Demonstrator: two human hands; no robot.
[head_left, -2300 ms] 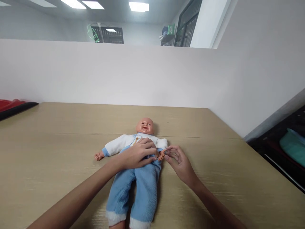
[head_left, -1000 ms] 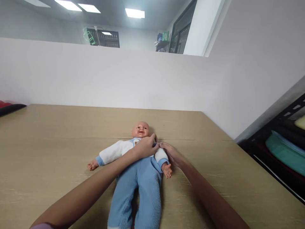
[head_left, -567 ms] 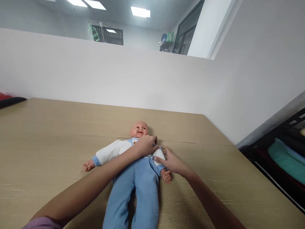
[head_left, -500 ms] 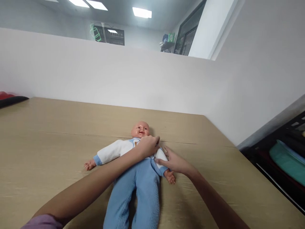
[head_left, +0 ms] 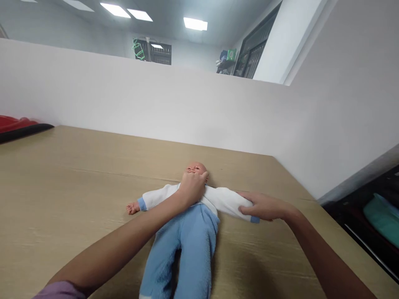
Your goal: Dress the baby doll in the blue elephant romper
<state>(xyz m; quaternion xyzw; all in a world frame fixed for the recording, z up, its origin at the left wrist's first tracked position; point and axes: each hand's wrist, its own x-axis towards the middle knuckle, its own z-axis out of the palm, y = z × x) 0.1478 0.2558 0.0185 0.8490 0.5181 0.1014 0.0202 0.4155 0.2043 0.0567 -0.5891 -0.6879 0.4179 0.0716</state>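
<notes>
A baby doll (head_left: 197, 226) lies on its back on a brown table, dressed in a white and light blue fleece outfit. My left hand (head_left: 192, 185) is closed at the doll's collar, just below its chin, and covers the neck and part of the lower face. What the fingertips pinch there is hidden. Out to the right, my right hand (head_left: 260, 206) grips the doll's white sleeve (head_left: 227, 200) near the blue cuff, with thumb in front and fingers behind. The arm is stretched sideways. On the left, the doll's other arm rests on the table, its bare plastic hand (head_left: 133, 207) showing.
The wooden table (head_left: 93, 153) meets a white half-wall (head_left: 162, 104) at the back. A red item with a black edge (head_left: 25, 128) lies at the far left. At the right beyond the table is a dark rack (head_left: 349, 211) with a teal item (head_left: 382, 216).
My right hand has taken hold of the doll's sleeve and drawn that arm outward to the right. My left hand has shifted slightly up toward the chin. The camera view has turned a little left.
</notes>
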